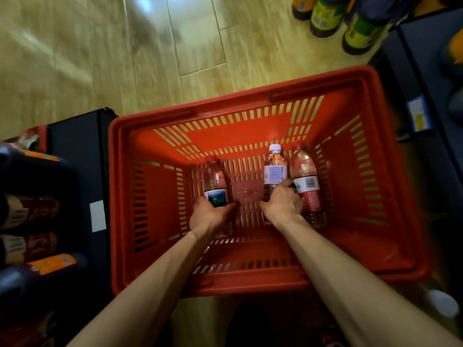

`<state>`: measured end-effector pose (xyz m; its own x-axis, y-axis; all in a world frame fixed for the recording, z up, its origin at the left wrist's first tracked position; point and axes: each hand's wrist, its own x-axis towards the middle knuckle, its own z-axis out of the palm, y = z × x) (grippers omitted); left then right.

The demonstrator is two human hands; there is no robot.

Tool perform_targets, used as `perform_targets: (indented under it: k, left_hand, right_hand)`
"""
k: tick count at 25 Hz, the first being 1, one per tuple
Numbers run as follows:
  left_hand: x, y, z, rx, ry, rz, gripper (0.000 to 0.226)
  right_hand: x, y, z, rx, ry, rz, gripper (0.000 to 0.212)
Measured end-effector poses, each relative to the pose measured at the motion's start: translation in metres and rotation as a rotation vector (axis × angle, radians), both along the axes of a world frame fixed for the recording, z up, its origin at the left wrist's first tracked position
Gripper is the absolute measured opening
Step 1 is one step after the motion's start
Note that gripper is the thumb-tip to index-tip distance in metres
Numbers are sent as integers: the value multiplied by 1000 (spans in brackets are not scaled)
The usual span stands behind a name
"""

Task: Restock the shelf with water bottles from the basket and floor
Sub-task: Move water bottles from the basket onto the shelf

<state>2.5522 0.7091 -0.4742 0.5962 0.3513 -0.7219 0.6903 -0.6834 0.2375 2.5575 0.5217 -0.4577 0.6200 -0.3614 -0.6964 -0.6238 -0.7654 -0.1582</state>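
A red plastic basket [250,113] stands on the wooden floor below me, with three clear water bottles lying on its bottom. My left hand [209,216] is closed around the lower body of the left bottle [214,180], which has a red cap and a blue picture label. My right hand [283,204] grips the lower half of the middle bottle [275,169], which has a white cap and a pale blue label. The third bottle [305,181], red-capped with a white barcode label, lies untouched just right of my right hand.
A dark shelf unit [77,156] with drink bottles stands at the left. Another dark shelf [426,83] with price tags runs along the right. Several green and orange labelled bottles [328,13] stand on the floor at the top right. A white bottle cap [443,303] shows at the lower right.
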Motion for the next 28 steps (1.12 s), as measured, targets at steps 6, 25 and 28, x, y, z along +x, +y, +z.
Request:
perform_targets:
  k: [6, 25, 28]
  left_hand:
    - [-1, 10, -8, -67, -33, 3, 77]
    - [-2, -82, 437, -297, -305, -71, 79]
    - [-5, -87, 519, -309, -311, -91, 80]
  right_hand:
    - [-4, -6, 7, 78, -36, -47, 89]
    - [-66, -81, 402, 517, -488, -546, 61]
    - [-77, -98, 481, 542, -547, -548, 53]
